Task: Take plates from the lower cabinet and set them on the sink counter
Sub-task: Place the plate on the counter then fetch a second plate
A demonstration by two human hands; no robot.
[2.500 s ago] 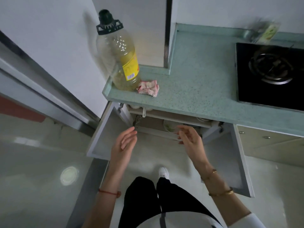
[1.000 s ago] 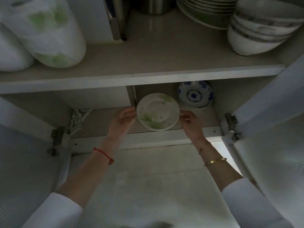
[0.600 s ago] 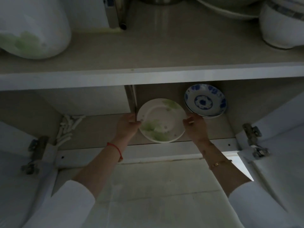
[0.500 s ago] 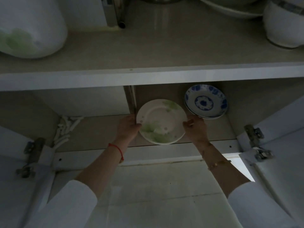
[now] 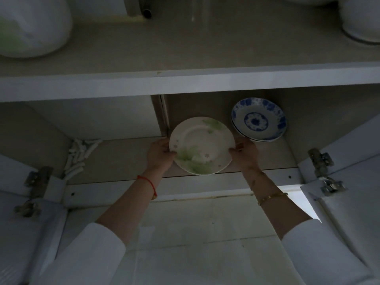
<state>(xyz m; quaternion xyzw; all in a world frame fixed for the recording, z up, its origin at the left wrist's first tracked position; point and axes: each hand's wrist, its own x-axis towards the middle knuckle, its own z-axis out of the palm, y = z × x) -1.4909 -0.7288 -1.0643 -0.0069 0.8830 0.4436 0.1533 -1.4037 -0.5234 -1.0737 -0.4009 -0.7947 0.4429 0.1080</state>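
A white plate with green leaf marks (image 5: pixel 202 145) is tilted toward me inside the lower cabinet, just above the bottom shelf (image 5: pixel 123 159). My left hand (image 5: pixel 159 155) grips its left rim and my right hand (image 5: pixel 244 154) grips its right rim. Behind it to the right, a small stack of blue-patterned plates (image 5: pixel 258 120) leans against the cabinet's back wall.
The upper shelf (image 5: pixel 185 83) juts out above the plates and carries a white bag (image 5: pixel 30 27) at left and white bowls (image 5: pixel 362 19) at right. Open doors with hinges (image 5: pixel 324 173) flank both sides. A bundle of white sticks (image 5: pixel 80 155) lies at the left.
I went from standing at the counter to looking into the cabinet. Both hands closed on the green-marked plate and have drawn it forward and slightly down, away from the blue plates.
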